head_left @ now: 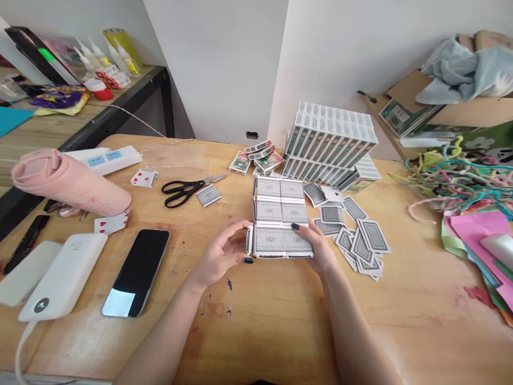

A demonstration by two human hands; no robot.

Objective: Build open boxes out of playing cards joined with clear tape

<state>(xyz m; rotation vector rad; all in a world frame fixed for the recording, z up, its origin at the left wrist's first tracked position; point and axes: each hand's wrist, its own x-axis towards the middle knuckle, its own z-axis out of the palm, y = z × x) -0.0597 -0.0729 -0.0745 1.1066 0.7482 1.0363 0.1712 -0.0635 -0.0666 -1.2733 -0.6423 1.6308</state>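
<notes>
A block covered with grey-patterned playing cards (280,216) lies on the table in front of me. My left hand (224,250) pinches a small folded card piece (249,240) against the block's left side, thumb below and fingers above. On the right, my right hand (318,247) grips the block's lower right edge, its thumb on the top face; its other fingers are mostly hidden. Loose cards (363,243) lie in an overlapping heap to the right of the block. Black-handled scissors (182,191) and a small folded card (209,195) rest to the left.
Stacked card boxes (328,141) stand behind the block. A phone (136,272), white power bank (64,278), pink bottle (72,182) and power strip (108,159) are on the left. Colourful pipe cleaners (436,176) and paper sheets (473,240) lie at the right.
</notes>
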